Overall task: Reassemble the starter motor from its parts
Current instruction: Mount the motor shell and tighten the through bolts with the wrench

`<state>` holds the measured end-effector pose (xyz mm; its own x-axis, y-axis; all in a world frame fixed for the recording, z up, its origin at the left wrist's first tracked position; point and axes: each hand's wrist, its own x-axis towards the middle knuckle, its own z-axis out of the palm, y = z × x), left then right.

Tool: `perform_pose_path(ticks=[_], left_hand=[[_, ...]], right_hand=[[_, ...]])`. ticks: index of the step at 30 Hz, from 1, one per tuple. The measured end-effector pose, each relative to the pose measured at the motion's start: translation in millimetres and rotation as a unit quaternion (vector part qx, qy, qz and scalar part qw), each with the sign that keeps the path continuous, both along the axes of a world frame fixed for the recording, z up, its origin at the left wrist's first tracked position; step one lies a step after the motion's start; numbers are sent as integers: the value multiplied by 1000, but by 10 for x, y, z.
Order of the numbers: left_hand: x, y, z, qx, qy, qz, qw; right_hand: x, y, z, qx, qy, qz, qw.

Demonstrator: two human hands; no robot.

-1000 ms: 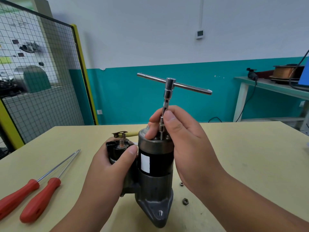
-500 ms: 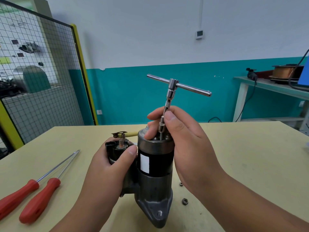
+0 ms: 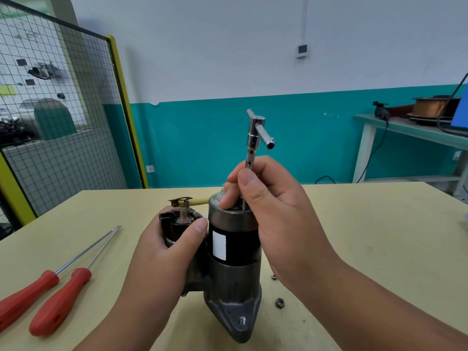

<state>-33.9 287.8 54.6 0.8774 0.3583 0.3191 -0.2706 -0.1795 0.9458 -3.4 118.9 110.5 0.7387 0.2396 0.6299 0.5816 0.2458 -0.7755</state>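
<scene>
The starter motor (image 3: 234,249) stands upright, nose housing down, near the front of a pale yellow-green worktable (image 3: 379,236). The left hand (image 3: 162,252) grips the solenoid (image 3: 177,224) on its side, thumb across the front. The right hand (image 3: 276,211) pinches the shaft of a T-handle socket wrench (image 3: 255,133) between thumb and fingers, the tool's tip down on the motor's end cap. Two red-handled screwdrivers (image 3: 60,300) lie side by side on the table's left, well apart from the motor; a nut (image 3: 279,302) and a smaller one (image 3: 273,276) lie just right of its base. Behind, the wall is white above a teal band (image 3: 202,138). A yellow-framed wire-mesh partition (image 3: 63,122) stands on the left, and a side bench (image 3: 410,130) carries a copper wire spool (image 3: 430,107) on the right
</scene>
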Motion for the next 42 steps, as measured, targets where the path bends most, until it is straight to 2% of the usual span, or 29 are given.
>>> perform_pose_path(ticks=[9, 21, 31, 42], left_hand=[[-9, 1, 18, 5, 11, 1, 1000], [-26, -15, 33, -12, 11, -6, 1000], [-23, -11, 31, -14, 7, -12, 1000], [-1, -3, 9, -14, 7, -7, 1000]], right_hand=[[1, -20, -22, 12, 24, 22, 999], [-6, -6, -6, -11, 11, -3, 1000], [-11, -22, -16, 11, 34, 33, 999], [7, 5, -8, -5, 9, 1, 1000]])
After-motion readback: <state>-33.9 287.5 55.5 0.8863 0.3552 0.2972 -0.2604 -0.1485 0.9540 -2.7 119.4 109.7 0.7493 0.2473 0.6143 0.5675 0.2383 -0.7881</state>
